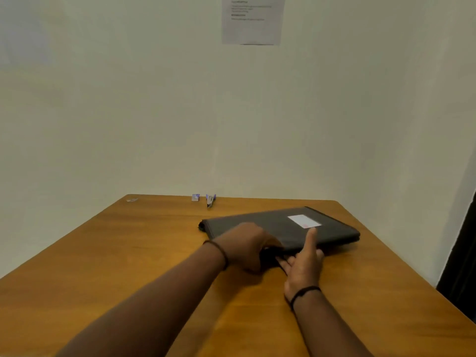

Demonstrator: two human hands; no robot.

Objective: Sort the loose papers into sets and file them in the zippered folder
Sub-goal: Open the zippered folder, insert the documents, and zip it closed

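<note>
A dark grey zippered folder (278,225) with a white label lies flat and closed on the wooden table (144,248), right of the middle. My left hand (244,246) has its fingers curled at the folder's near edge, gripping something small there that I cannot make out. My right hand (305,264) holds the same near edge: the thumb lies straight on the cover and the fingers reach under the edge. No loose papers are in view.
A stapler (210,200) and a small staple box (195,197) sit at the table's far edge by the wall. A small clip-like object (132,200) lies at the far left corner. A printed sheet (253,19) hangs on the wall.
</note>
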